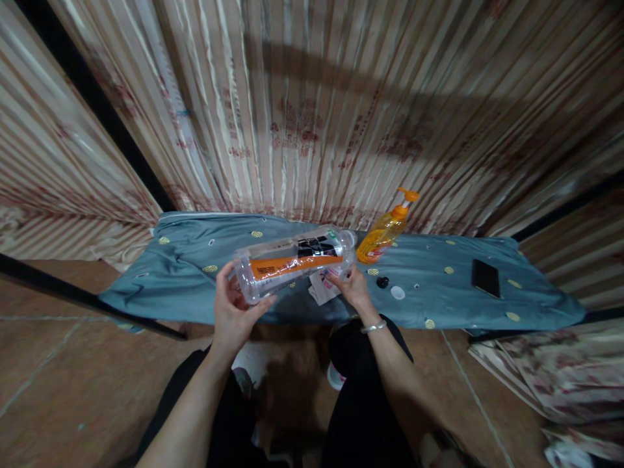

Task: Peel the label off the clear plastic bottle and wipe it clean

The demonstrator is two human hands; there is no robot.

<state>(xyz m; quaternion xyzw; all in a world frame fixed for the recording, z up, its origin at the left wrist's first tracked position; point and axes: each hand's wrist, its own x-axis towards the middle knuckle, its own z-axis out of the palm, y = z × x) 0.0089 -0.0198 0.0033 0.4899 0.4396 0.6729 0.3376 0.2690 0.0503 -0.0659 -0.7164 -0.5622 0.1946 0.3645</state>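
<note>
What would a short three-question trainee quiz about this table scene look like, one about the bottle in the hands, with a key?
1. True or false: the large clear plastic bottle with the orange label is held on its side, above the blue-grey patterned cloth.
2. Which hand grips the bottle's base: A) left hand B) right hand?
3. What dark flat thing lies at the cloth's far right end?

Key
1. True.
2. A; the right hand is at the neck end.
3. A black phone, right of the orange pump bottle, the small black cap and the white cap.
</note>
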